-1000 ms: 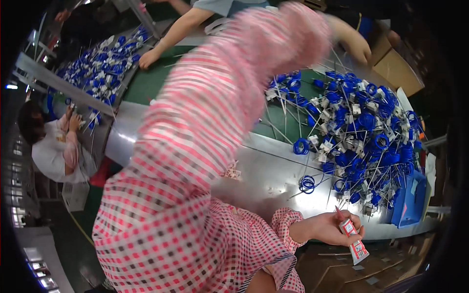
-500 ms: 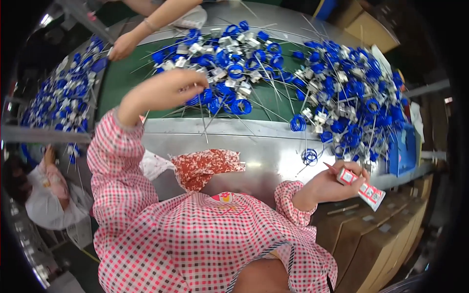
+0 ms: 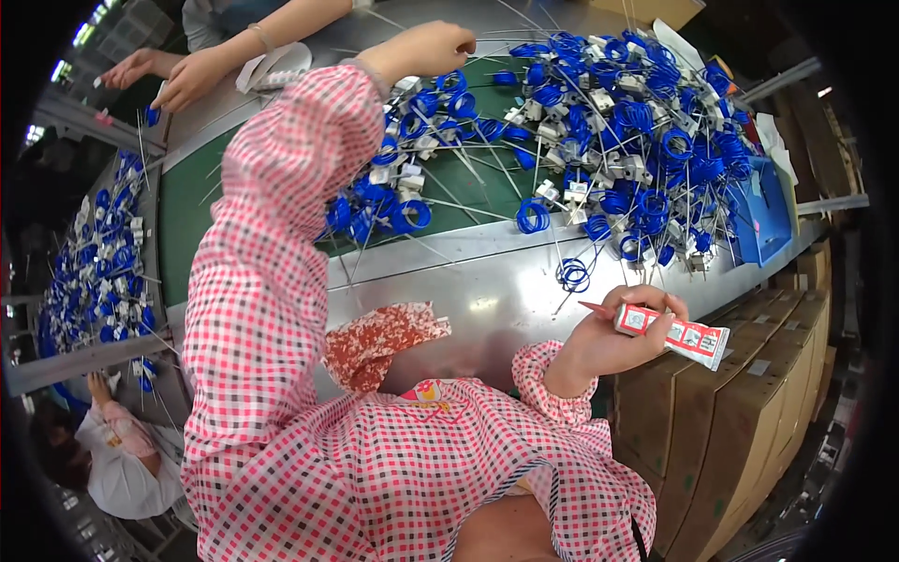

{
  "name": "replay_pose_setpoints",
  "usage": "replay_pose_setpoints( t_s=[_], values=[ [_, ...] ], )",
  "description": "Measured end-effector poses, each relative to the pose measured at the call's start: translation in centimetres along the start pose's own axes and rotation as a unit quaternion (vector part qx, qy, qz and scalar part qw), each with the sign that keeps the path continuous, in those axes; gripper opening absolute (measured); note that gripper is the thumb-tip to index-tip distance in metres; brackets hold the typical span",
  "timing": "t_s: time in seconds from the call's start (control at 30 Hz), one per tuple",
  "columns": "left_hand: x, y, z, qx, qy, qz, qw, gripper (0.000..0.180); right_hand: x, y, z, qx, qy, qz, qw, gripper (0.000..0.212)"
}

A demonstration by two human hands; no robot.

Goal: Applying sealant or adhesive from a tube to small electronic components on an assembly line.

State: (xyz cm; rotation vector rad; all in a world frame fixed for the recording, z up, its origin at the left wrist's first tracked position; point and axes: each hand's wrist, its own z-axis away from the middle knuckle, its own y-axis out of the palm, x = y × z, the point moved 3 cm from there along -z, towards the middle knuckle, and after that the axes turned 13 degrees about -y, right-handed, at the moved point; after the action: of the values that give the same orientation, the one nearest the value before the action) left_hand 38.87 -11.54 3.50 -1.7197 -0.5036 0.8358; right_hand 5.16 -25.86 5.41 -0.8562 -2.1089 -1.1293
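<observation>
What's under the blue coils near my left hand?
A green surface shows around and between the blue coils near your left hand. What lies directly beneath them is covered, and your checked left sleeve hides whatever lies behind it.

Even, fairly bright light fills the middle, leaving a pale glare on the metal tabletop [image 3: 482, 292] and the blue coils [image 3: 637, 116] reasonably clear, while small lamps [image 3: 84, 35] glow at upper left. The raised sleeve [image 3: 300, 140] looks slightly smeared. Fisheye distortion bends the cardboard boxes [image 3: 740, 412], dimmer at right, and black vignetting swallows the corners.
</observation>
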Motion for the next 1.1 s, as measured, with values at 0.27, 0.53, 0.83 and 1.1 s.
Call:
replay_pose_setpoints(
  t_s=[0.27,0.53,0.83,1.1],
  values=[
    [-1.4,9.6,-2.3,0.199,-0.049,-0.279,0.938,0.031,-1.9,-2.8,-2.4,-0.06,-0.008,0.042,0.997,0.022],
    [-2.1,2.2,3.5,0.114,0.002,-0.194,0.974,0.03,-3.3,-3.1,-3.2,-0.048,-0.002,0.021,0.999,0.023],
    [-0.7,-5.7,13.0,0.035,-0.127,0.077,0.988,0.026,-2.5,-2.8,-2.4,-0.028,-0.004,0.033,0.999,0.023],
    [0.9,-7.4,24.6,-0.051,-0.29,0.246,0.923,0.046,-2.0,-1.4,-1.4,-0.013,0.009,0.026,1.0,0.022]
  ],
)
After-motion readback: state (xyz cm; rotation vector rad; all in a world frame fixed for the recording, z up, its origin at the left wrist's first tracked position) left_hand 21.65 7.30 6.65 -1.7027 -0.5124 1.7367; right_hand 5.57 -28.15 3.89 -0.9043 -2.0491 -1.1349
